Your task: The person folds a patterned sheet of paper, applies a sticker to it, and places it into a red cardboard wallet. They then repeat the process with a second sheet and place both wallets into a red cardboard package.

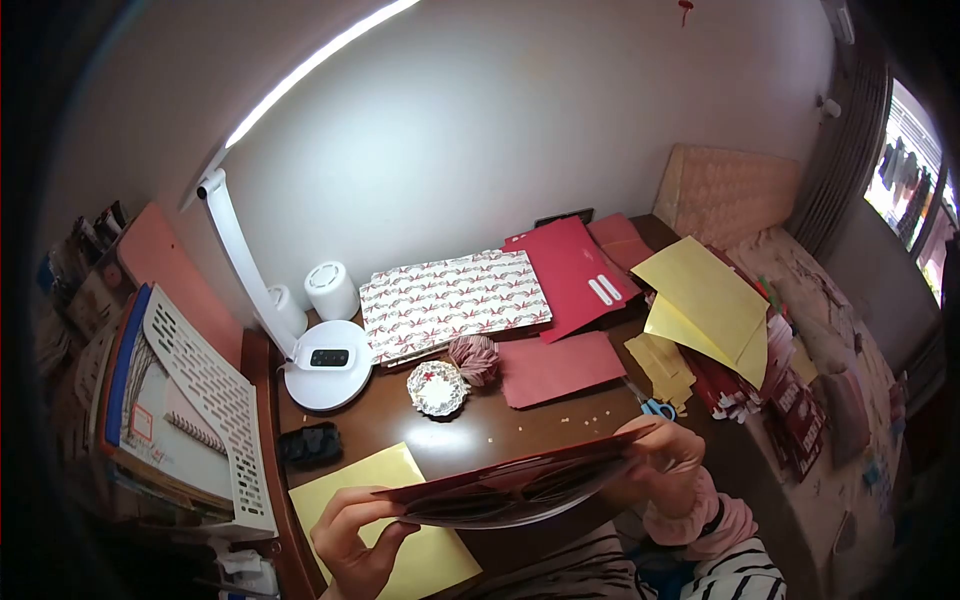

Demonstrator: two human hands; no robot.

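Observation:
Held up between my two hands is a dark red, flat paper piece, bowed and seen nearly edge-on, with a pale lower edge. Its exact kind I cannot make out. My left hand pinches the left end between thumb and fingers. At the right end, my right hand is closed on it. Beneath my left hand lies a yellow sheet on the brown desk. Blue-handled scissors rest just beyond my right hand. Small paper scraps are scattered on the desk behind the held piece.
A white desk lamp stands at the back left. Patterned paper, a red folder and pink paper lie along the back. Yellow sheets top a pile at right. A white perforated file holder borders the left.

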